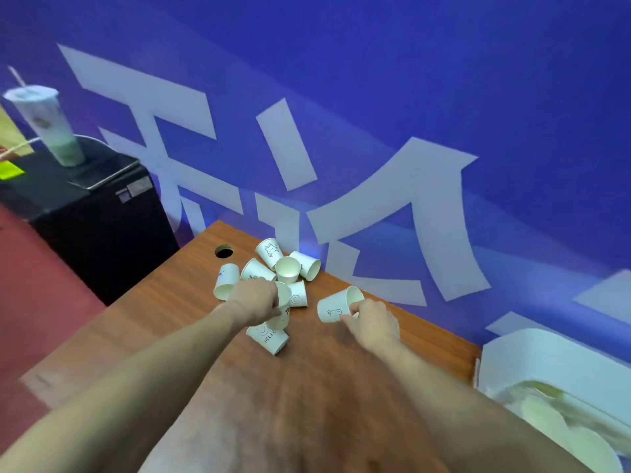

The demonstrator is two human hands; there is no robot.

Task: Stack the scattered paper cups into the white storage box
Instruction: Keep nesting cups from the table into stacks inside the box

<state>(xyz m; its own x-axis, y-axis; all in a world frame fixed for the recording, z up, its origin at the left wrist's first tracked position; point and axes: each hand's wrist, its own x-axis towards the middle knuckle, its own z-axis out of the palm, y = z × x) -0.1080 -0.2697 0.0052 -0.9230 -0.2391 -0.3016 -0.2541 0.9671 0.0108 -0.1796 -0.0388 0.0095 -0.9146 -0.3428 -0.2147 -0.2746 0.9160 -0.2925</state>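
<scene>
Several white paper cups (287,270) with small drawings lie scattered at the far end of a wooden table (307,387). My left hand (255,298) grips one cup (282,310) in the middle of the pile, above a cup marked HELLO (268,337) lying on its side. My right hand (372,322) holds another cup (336,307) by its side, tilted, apart from the pile to the right. The white storage box (532,363) stands at the table's right edge, with pale cups visible inside it.
A blue wall with large white characters rises right behind the table. A round cable hole (224,251) sits in the table's far left corner. To the left stands a black cabinet (99,227) with a lidded drink cup and straw (47,128) on top.
</scene>
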